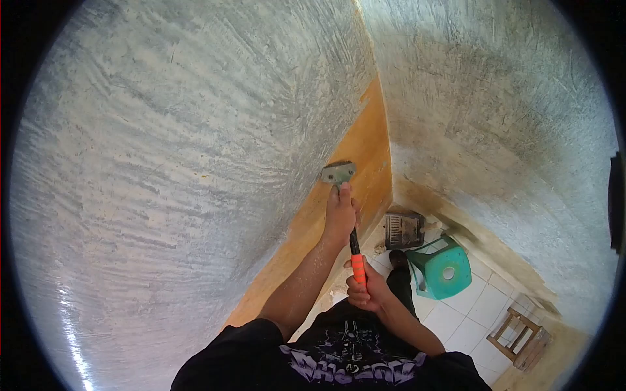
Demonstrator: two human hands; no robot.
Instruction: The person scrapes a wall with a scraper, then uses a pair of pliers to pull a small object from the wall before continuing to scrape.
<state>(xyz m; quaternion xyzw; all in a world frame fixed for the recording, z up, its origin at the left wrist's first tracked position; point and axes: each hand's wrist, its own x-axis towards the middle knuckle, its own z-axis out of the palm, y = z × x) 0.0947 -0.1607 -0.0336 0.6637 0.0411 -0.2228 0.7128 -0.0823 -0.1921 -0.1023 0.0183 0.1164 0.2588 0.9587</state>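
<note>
Two bare hands work close to an orange-brown wooden board [365, 163] set against the grey plastered wall [182, 143]. Fingers of the left hand [340, 212] pinch the lower edge of a small flat grey metal plate [338, 173], pressing it on the board where board and wall meet. Just below and nearer, the right hand [363, 293] is wrapped tight around the orange-and-black grip of a hammer [357, 260], whose head is hidden behind the left hand. Farther down on the white tiled floor [463, 313] stand a green plastic stool [443, 270], a dark slatted metal box [403, 231] just left of it, and a wooden frame [521, 335] at the right.
</note>
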